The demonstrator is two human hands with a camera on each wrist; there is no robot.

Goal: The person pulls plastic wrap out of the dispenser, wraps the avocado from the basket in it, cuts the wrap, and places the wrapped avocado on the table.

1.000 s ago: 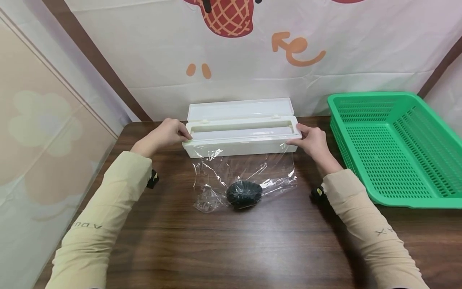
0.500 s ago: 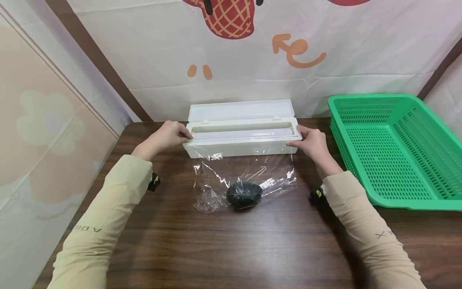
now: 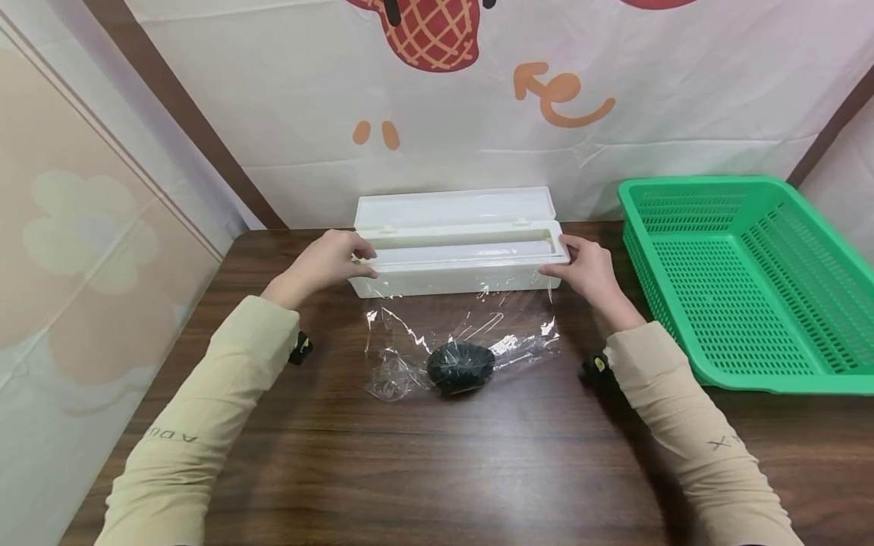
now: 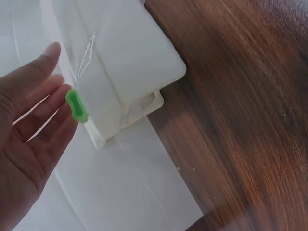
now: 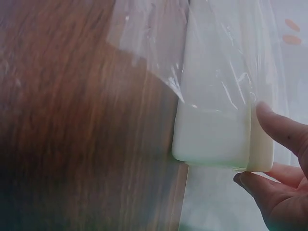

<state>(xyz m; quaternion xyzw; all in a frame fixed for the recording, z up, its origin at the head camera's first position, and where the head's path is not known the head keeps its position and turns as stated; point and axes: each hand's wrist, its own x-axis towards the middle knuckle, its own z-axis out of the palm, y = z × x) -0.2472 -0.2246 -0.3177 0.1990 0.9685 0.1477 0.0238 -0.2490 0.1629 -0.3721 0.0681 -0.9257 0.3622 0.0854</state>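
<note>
A white cling film dispenser (image 3: pixel 454 280) stands at the back of the table with its lid (image 3: pixel 454 206) tipped back. Clear cling film (image 3: pixel 410 322) runs from its front down over a dark oval thing (image 3: pixel 461 367), possibly an avocado. My left hand (image 3: pixel 326 259) is at the dispenser's left end, thumb and fingers apart. In the left wrist view its fingertips are at a small green slider (image 4: pixel 77 107) on the dispenser's edge; whether they touch it is unclear. My right hand (image 3: pixel 589 271) grips the right end between thumb and fingers, as the right wrist view shows.
A green plastic basket (image 3: pixel 734 379) stands on the right of the brown wooden table (image 3: pixel 437 470). Close behind the dispenser hangs a white printed cloth (image 3: pixel 478 163). Another pale printed sheet (image 3: pixel 89 303) borders the table's left side.
My left hand has shifted slightly right and its thumb and fingers have spread from their pinch at the dispenser's left corner. The right hand, film and dark oval thing look unchanged.
</note>
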